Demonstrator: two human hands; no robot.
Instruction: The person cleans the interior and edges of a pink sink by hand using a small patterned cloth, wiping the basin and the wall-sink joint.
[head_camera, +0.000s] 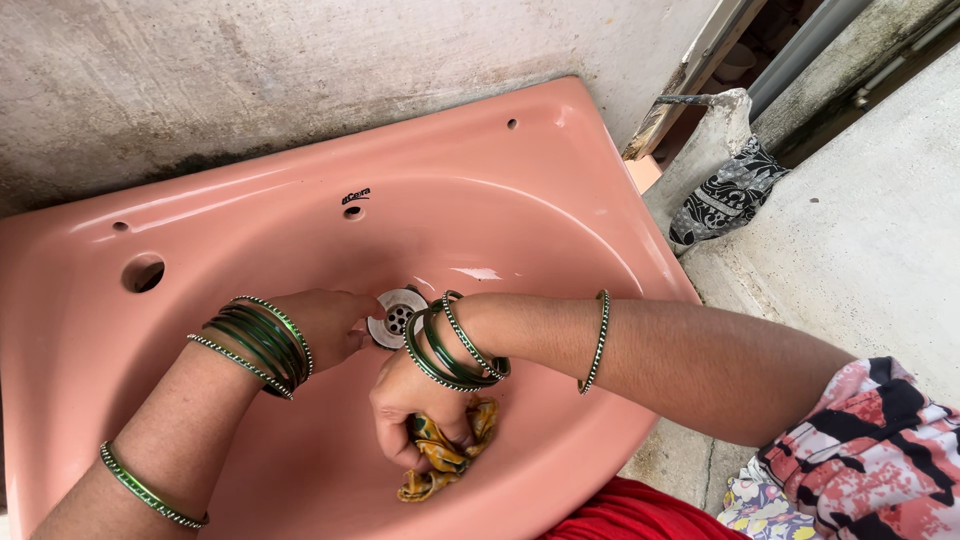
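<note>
The right hand (415, 415) has its fingers clamped on a crumpled yellow cloth (445, 455) inside the pink basin (560, 210). The left hand (325, 325) rests beside the metal drain (398, 315); whether its fingers are apart or together I cannot tell.

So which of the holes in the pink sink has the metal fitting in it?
The drain hole at the bottom of the basin, beside the left hand. The large tap hole and small holes on the sink's ledge are bare.
</note>
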